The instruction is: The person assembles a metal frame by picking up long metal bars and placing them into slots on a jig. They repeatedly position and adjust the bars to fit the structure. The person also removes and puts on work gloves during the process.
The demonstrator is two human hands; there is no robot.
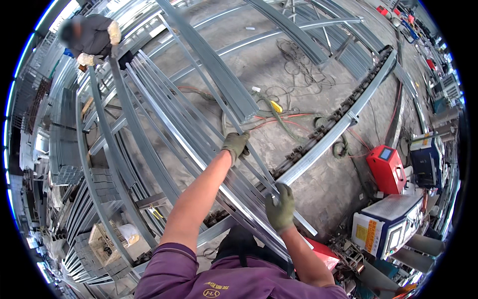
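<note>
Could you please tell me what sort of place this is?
It looks like a metalworking shop or factory, though I cannot be sure which. Signs of it are the stacked metal bars, the red machine with its small screen, and the bare grey floor.

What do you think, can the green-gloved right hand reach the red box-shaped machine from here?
Probably not: grey concrete floor separates the right hand from the red machine, which looks too far off; the hand is also on a thin silver metal strip.
</note>
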